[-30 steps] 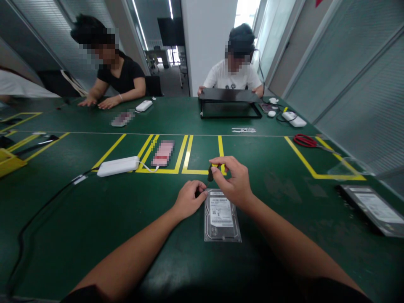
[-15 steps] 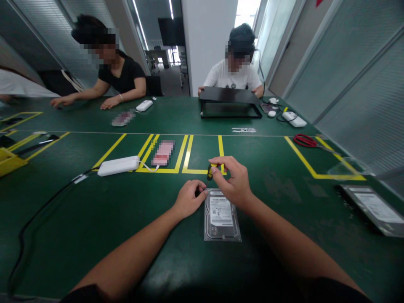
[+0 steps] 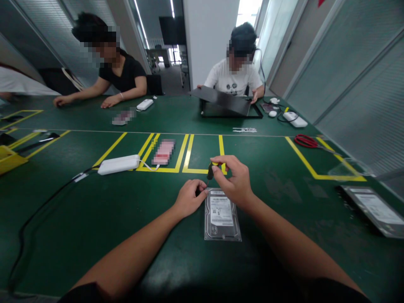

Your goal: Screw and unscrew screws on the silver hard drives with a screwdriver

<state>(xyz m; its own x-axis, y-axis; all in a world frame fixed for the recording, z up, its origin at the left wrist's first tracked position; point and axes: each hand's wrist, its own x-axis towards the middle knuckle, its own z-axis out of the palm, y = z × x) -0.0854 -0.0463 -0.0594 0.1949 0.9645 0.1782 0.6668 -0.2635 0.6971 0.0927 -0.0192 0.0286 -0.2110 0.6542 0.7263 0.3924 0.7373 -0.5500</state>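
A hard drive (image 3: 221, 214) with a white label lies flat on the green table in front of me. My left hand (image 3: 191, 197) is closed at its far left corner, thumb and fingertips pinched there against the drive's edge. In my right hand (image 3: 232, 179) is a small screwdriver (image 3: 210, 171) with a black and yellow handle, gripped between thumb and fingers. It stands nearly upright, its thin shaft pointing down to that same corner, close to my left fingertips. The exact spot under the tip is hidden by my fingers.
Another hard drive (image 3: 374, 208) lies at the right, below red-handled scissors (image 3: 306, 141). A white power bank (image 3: 119, 164) is cabled to a phone (image 3: 163, 152) on the left. Yellow tape (image 3: 158, 170) marks the table (image 3: 151, 227). Opposite, one person handles a dark panel (image 3: 221, 99); another sits left.
The screwdriver's handle has turned slightly in my right fingers. My left hand and the hard drive stay put. Across the table, the person has tilted the dark panel and shifted it left.
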